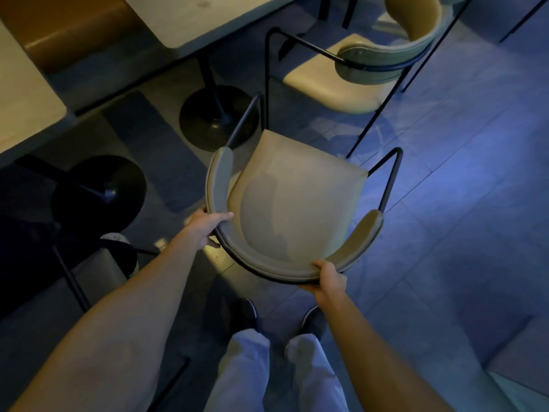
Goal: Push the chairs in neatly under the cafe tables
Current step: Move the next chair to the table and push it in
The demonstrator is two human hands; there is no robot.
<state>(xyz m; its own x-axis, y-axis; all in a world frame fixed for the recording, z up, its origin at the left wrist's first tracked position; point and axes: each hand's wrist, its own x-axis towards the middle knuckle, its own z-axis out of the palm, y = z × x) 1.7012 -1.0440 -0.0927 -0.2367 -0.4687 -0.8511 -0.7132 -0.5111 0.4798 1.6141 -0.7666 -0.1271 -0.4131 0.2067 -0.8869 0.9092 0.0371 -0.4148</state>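
A beige padded chair (297, 200) with a curved backrest and black metal legs stands in front of me on the tiled floor, its seat facing the tables. My left hand (205, 227) grips the left end of the backrest. My right hand (329, 278) grips the backrest's near right curve. A pale cafe table (190, 22) on a black round pedestal base (211, 120) stands at the top centre, beyond the chair. A second table (23, 105) with its own black base (98, 191) is at the left.
A second beige chair (362, 75) stands at the upper right, next to the far table. A brown bench seat (68, 28) runs behind the tables. Another chair's seat and leg (104, 269) show at the lower left. My feet (246, 316) are right behind the held chair.
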